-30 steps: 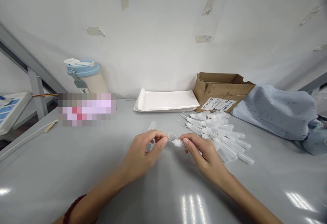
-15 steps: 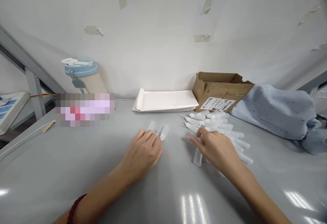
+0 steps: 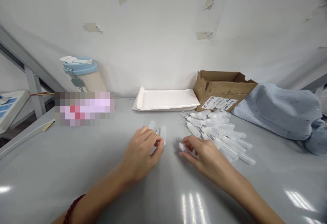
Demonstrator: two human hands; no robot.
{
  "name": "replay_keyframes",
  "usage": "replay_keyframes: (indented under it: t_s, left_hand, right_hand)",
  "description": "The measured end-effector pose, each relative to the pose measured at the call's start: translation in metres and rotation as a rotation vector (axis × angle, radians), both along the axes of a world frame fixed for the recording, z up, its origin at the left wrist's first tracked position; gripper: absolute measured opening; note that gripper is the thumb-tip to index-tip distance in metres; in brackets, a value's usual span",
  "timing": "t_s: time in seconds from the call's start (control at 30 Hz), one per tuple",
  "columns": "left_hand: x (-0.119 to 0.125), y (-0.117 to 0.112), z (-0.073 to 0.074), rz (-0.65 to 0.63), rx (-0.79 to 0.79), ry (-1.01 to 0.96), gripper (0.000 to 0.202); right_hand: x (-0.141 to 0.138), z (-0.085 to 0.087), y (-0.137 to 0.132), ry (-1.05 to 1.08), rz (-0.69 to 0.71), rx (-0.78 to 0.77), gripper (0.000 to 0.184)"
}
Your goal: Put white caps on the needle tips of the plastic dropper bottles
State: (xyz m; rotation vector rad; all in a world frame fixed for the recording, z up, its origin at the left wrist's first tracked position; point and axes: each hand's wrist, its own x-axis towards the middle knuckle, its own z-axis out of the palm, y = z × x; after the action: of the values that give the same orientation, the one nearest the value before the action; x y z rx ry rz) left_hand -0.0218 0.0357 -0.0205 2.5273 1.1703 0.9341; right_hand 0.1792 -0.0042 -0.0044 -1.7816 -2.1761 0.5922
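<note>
My left hand (image 3: 142,152) rests on the grey table (image 3: 76,162) with its fingers curled beside two clear tubes (image 3: 160,132) lying by its fingertips; whether it grips one I cannot tell. My right hand (image 3: 201,154) lies at the near edge of a pile of clear plastic tubes with white hooked tips (image 3: 219,132), fingers pinched round a white-tipped tube (image 3: 183,147) lifted from that pile.
A stack of white padded envelopes (image 3: 166,99) lies against the back wall. An open cardboard box (image 3: 222,89) stands right of it. A blue cloth bundle (image 3: 278,113) is at far right. A blue-lidded cup (image 3: 80,72) stands at back left.
One second ago both hands held one tube together. My left hand has since moved to the two tubes on the table, and my right hand went to the pile and took another tube.
</note>
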Motion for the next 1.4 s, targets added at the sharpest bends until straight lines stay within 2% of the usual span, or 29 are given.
replay_keyframes:
  t_s: [0.07,0.17,0.27,0.4,0.53,0.73,1.0,1.23,1.4]
  left_hand:
    - [0.001,-0.003,0.002,-0.077,-0.119,-0.075,0.011]
    - [0.001,-0.007,0.004,-0.154,-0.205,-0.145,0.022]
    - [0.001,-0.008,0.008,-0.072,-0.228,-0.176,0.026]
    - [-0.001,-0.006,0.016,0.061,-0.411,-0.21,0.03]
    - [-0.002,-0.005,0.022,0.11,-0.533,-0.214,0.027]
    - [-0.003,-0.003,0.021,0.183,-0.661,-0.282,0.029]
    - [-0.002,-0.002,0.022,0.085,-0.731,-0.33,0.023]
    - [-0.002,0.0,0.023,0.15,-0.79,-0.37,0.026]
    - [-0.003,0.001,0.024,0.024,-0.834,-0.369,0.03]
  right_hand:
    - [-0.003,0.003,-0.003,0.193,0.046,0.039,0.012]
    - [-0.008,0.006,-0.005,0.323,0.075,0.054,0.009]
    - [-0.01,0.007,-0.006,0.396,0.064,0.058,0.01]
    - [-0.009,0.006,-0.005,0.451,-0.007,0.066,0.013]
    - [-0.009,0.009,-0.004,0.481,-0.047,0.02,0.012]
    - [-0.009,0.012,-0.005,0.561,-0.075,-0.049,0.015]
    - [-0.01,0.011,-0.005,0.595,-0.068,-0.078,0.017]
    - [-0.009,0.012,-0.006,0.618,-0.041,-0.102,0.017]
    - [-0.009,0.011,-0.007,0.643,-0.035,-0.089,0.017]
